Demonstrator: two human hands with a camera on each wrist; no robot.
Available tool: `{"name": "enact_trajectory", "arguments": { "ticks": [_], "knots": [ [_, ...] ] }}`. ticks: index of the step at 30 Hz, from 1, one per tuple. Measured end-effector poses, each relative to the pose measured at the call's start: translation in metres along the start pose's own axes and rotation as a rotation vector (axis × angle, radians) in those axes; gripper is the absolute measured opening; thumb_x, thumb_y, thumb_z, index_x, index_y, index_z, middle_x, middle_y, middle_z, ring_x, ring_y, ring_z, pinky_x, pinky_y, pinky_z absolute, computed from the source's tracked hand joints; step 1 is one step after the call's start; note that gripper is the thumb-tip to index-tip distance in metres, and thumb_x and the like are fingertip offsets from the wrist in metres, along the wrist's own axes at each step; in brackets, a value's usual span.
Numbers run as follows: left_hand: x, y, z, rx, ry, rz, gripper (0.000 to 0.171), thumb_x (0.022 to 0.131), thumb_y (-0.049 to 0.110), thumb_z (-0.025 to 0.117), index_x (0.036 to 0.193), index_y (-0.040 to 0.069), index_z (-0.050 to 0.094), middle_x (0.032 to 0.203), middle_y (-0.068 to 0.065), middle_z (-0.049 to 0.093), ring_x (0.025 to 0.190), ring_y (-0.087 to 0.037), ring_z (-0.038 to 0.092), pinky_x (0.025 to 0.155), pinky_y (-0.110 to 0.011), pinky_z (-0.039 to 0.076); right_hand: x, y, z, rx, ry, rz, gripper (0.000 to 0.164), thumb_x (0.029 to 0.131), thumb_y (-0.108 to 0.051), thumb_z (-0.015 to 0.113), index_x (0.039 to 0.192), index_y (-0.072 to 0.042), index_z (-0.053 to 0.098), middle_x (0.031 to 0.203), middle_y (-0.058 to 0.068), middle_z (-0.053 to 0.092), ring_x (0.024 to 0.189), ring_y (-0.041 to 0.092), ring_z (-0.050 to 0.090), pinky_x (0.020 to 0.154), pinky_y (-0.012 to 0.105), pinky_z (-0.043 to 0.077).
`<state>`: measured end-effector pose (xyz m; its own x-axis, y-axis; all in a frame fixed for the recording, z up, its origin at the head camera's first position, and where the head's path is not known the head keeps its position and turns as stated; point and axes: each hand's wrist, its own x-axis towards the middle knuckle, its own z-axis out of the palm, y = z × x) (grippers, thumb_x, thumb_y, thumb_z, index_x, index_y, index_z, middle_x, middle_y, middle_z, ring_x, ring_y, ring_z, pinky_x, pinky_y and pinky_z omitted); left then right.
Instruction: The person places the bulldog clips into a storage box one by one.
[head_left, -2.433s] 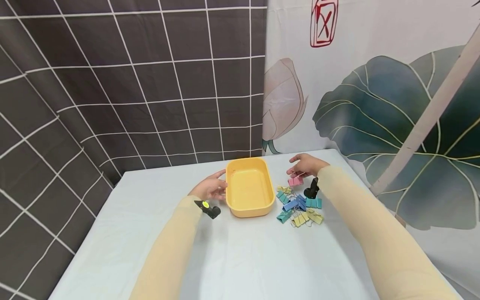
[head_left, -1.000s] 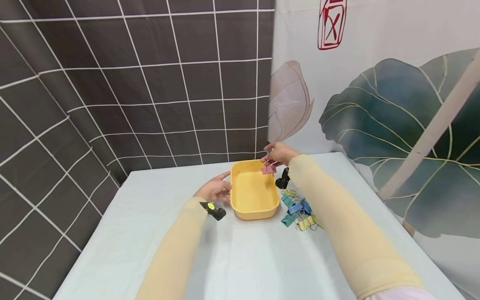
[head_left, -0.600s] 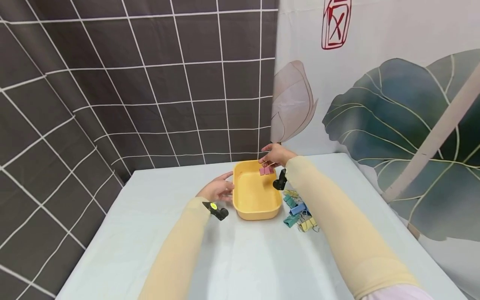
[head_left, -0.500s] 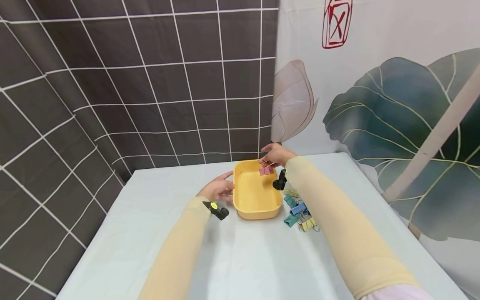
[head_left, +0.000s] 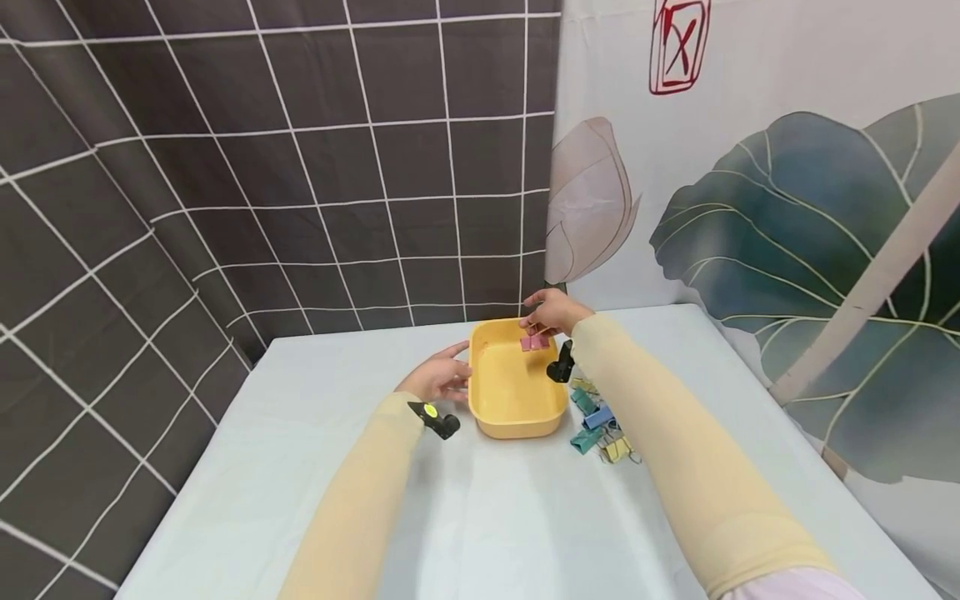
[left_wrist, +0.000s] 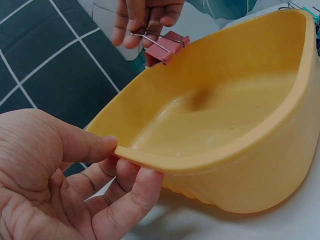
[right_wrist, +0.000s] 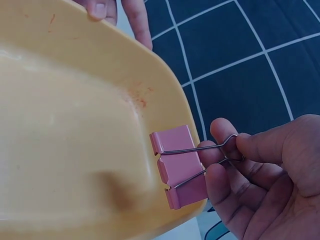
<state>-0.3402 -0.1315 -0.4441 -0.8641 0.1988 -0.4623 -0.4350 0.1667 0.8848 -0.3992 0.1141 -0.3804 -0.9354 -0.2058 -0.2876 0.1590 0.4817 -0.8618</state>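
Note:
A yellow plastic tray with rounded corners stands on the white-covered table. At its left side my left hand pinches the rim; in the left wrist view the thumb lies on top and the fingers curl underneath. My right hand is over the tray's far right corner, holding a pink binder clip by its wire handles between thumb and fingers. The clip's body hangs just inside the rim, over the tray floor, where a blurred shadow falls. No other clip shows inside the tray.
Right of the tray lies a loose pile of binder clips: teal, blue and yellow, partly hidden by the right sleeve. A dark grid-patterned curtain hangs close behind the table.
From above the pile, my right hand has carried the pink binder clip left to the tray's far right corner, then stayed there. My left hand keeps its hold on the rim.

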Motion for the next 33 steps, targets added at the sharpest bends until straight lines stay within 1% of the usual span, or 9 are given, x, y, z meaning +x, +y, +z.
{"name": "enact_trajectory", "arguments": {
  "ticks": [3, 5, 11, 14, 16, 20, 25, 30, 33],
  "knots": [
    [0.001, -0.001, -0.001, -0.007, -0.003, 0.005, 0.071, 0.098, 0.002, 0.057, 0.159, 0.028, 0.032, 0.115, -0.02, 0.059, 0.085, -0.024, 0.059, 0.071, -0.034, 0.061, 0.004, 0.004, 0.002, -0.006, -0.005, 0.01, 0.051, 0.099, -0.003, 0.062, 0.146, 0.003, 0.042, 0.093, 0.012, 0.07, 0.076, 0.021, 0.067, 0.073, 0.033, 0.058],
    [0.001, -0.002, -0.001, -0.009, -0.004, 0.007, 0.071, 0.098, 0.002, 0.056, 0.159, 0.028, 0.032, 0.116, -0.02, 0.059, 0.085, -0.023, 0.059, 0.071, -0.034, 0.061, 0.007, 0.007, 0.003, -0.002, -0.008, 0.019, 0.052, 0.099, -0.003, 0.062, 0.146, 0.003, 0.041, 0.097, 0.015, 0.071, 0.074, 0.02, 0.066, 0.069, 0.031, 0.058],
    [0.002, -0.002, 0.0, -0.012, -0.007, 0.016, 0.071, 0.098, 0.001, 0.055, 0.16, 0.027, 0.031, 0.112, -0.019, 0.059, 0.085, -0.023, 0.059, 0.07, -0.034, 0.061, 0.011, 0.015, 0.007, -0.019, -0.033, 0.017, 0.048, 0.101, 0.0, 0.056, 0.146, 0.005, 0.041, 0.119, 0.026, 0.068, 0.07, 0.017, 0.065, 0.062, 0.027, 0.056],
    [0.003, -0.002, 0.0, -0.015, -0.005, 0.014, 0.071, 0.098, 0.001, 0.056, 0.16, 0.028, 0.032, 0.111, -0.018, 0.059, 0.085, -0.022, 0.059, 0.069, -0.033, 0.061, 0.013, 0.016, 0.009, -0.018, -0.032, 0.015, 0.046, 0.101, 0.0, 0.056, 0.145, 0.004, 0.042, 0.121, 0.027, 0.066, 0.07, 0.017, 0.065, 0.061, 0.026, 0.055],
    [0.003, -0.002, -0.001, -0.013, -0.001, 0.012, 0.071, 0.098, 0.001, 0.056, 0.159, 0.028, 0.032, 0.111, -0.018, 0.059, 0.085, -0.022, 0.059, 0.069, -0.034, 0.061, 0.014, 0.017, 0.01, -0.018, -0.029, 0.018, 0.046, 0.1, 0.0, 0.057, 0.143, 0.004, 0.042, 0.12, 0.027, 0.067, 0.07, 0.017, 0.065, 0.061, 0.026, 0.055],
    [0.005, -0.002, -0.001, -0.003, 0.015, -0.004, 0.072, 0.097, 0.002, 0.058, 0.159, 0.029, 0.033, 0.113, -0.017, 0.06, 0.087, -0.024, 0.06, 0.07, -0.034, 0.062, 0.014, 0.017, 0.012, -0.009, -0.022, 0.023, 0.045, 0.099, 0.002, 0.057, 0.142, 0.005, 0.043, 0.117, 0.026, 0.068, 0.07, 0.017, 0.065, 0.064, 0.028, 0.058],
    [0.005, -0.001, -0.001, 0.001, 0.015, -0.01, 0.072, 0.098, 0.002, 0.057, 0.159, 0.03, 0.033, 0.116, -0.019, 0.059, 0.089, -0.025, 0.061, 0.071, -0.034, 0.062, 0.012, 0.018, 0.012, 0.027, -0.019, 0.019, 0.043, 0.1, 0.004, 0.053, 0.142, 0.005, 0.043, 0.12, 0.027, 0.067, 0.069, 0.016, 0.064, 0.07, 0.032, 0.061],
    [0.006, -0.001, -0.001, 0.0, 0.012, -0.006, 0.071, 0.098, 0.002, 0.057, 0.159, 0.03, 0.033, 0.117, -0.019, 0.059, 0.087, -0.024, 0.06, 0.071, -0.035, 0.061, 0.012, 0.019, 0.011, 0.025, -0.014, 0.014, 0.043, 0.102, 0.001, 0.052, 0.144, 0.004, 0.042, 0.118, 0.025, 0.068, 0.081, 0.025, 0.068, 0.08, 0.039, 0.061],
    [0.007, -0.002, -0.001, 0.001, 0.017, -0.008, 0.071, 0.098, 0.002, 0.057, 0.159, 0.03, 0.034, 0.116, -0.018, 0.059, 0.085, -0.023, 0.06, 0.07, -0.035, 0.061, 0.012, 0.019, 0.01, 0.028, -0.014, 0.009, 0.046, 0.102, 0.0, 0.051, 0.146, 0.004, 0.041, 0.117, 0.023, 0.068, 0.089, 0.029, 0.068, 0.082, 0.04, 0.061]
  ]
}}
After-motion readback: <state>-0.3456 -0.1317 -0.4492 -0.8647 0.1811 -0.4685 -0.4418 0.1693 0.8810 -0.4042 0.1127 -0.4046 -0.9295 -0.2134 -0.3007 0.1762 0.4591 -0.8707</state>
